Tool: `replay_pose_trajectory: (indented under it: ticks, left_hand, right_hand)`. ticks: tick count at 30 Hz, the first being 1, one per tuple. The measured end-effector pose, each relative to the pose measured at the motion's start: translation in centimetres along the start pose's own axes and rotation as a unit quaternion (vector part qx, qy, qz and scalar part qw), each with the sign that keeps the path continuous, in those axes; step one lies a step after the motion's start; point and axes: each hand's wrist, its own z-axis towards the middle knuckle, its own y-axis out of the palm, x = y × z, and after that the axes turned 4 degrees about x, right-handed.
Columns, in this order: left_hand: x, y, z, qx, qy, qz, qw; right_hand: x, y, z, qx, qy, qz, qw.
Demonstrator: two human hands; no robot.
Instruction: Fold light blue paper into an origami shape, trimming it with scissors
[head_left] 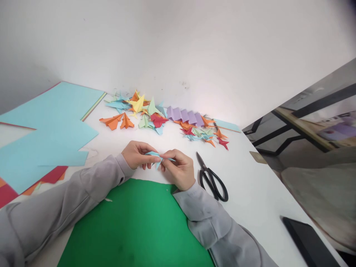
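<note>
A small folded light-blue paper (157, 158) is pinched between my two hands, just above the far edge of a green sheet (133, 222). My left hand (138, 155) grips its left side between thumb and fingers. On the paper's right side, my right hand (180, 168) is closed with thumb and forefinger pressed together. Parts of the paper are hidden behind my fingers. Black-handled scissors (213, 180) lie to the right of my right hand, blades pointing away.
Folded paper figures (138, 104) in several colours lie along the wall, beside a pleated purple paper (185, 115). Large light-blue sheets (55, 115) cover the left of the white table (250, 185). A black phone (310, 241) rests near the right edge.
</note>
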Motion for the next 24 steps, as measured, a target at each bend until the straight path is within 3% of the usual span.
replay_pose_trajectory:
  ticks: [13, 24]
  left_hand:
    - [-0.51, -0.25, 0.02, -0.017, 0.014, -0.01, 1.0]
    - [-0.42, -0.16, 0.11, 0.012, 0.03, -0.024, 0.999]
  right_hand:
    - [-0.32, -0.36, -0.13, -0.016, -0.006, -0.04, 0.999]
    - [-0.26, 0.16, -0.01, 0.004, 0.093, -0.037, 0.995]
